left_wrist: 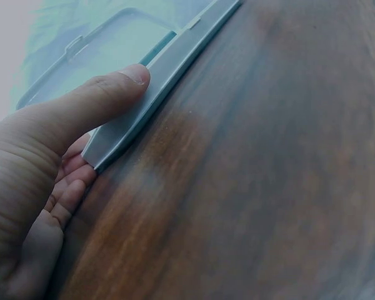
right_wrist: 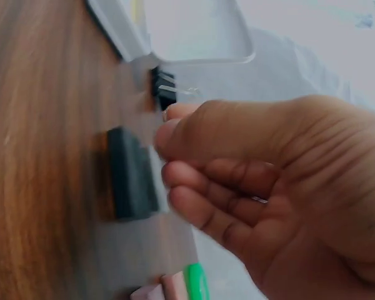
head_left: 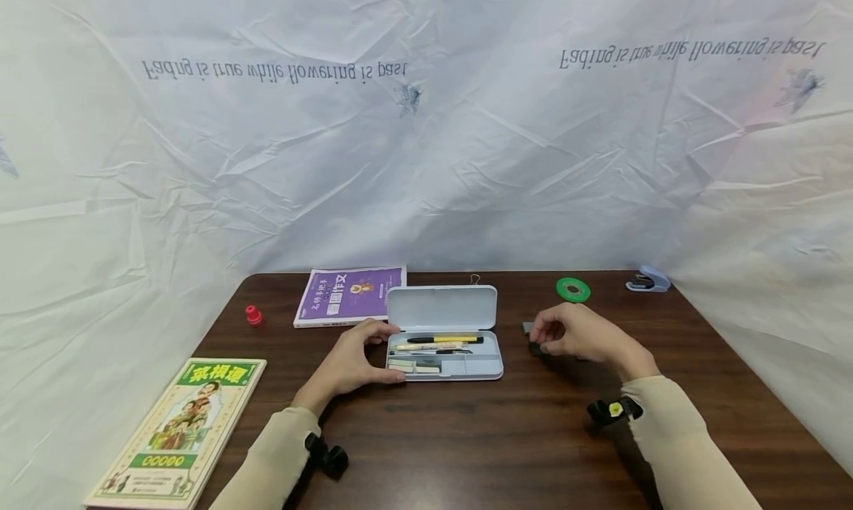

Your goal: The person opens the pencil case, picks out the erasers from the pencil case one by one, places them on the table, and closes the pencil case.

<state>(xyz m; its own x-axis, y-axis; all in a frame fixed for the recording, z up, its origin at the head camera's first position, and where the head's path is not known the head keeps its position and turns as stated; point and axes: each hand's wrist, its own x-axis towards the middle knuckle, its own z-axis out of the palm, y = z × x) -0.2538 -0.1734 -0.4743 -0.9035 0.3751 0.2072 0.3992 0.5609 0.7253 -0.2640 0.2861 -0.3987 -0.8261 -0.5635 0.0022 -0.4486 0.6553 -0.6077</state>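
An open pale grey pencil case [head_left: 489, 366] sits mid-table, its lid [head_left: 442, 309] raised at the back. Several pens [head_left: 443, 340] lie in its long compartment, and pale blocks [head_left: 401, 365] fill the front left one. My left hand [head_left: 349, 358] grips the case's left end, thumb along the front edge, fingers round the far side. Right of the case, my right hand [head_left: 576, 334] has its thumb and fingertips drawn together, close to a dark block [right_wrist: 128, 175] and a small grey piece [head_left: 527, 326]. I cannot tell whether it pinches anything.
A black binder clip [right_wrist: 164, 87] lies behind the case. A purple book [head_left: 353, 292] and red cap-like piece [head_left: 253, 314] are back left, a green-and-cream book [head_left: 180, 428] front left. Green tape roll [head_left: 564, 288] and blue stapler [head_left: 649, 279] lie back right, before a hanging sheet.
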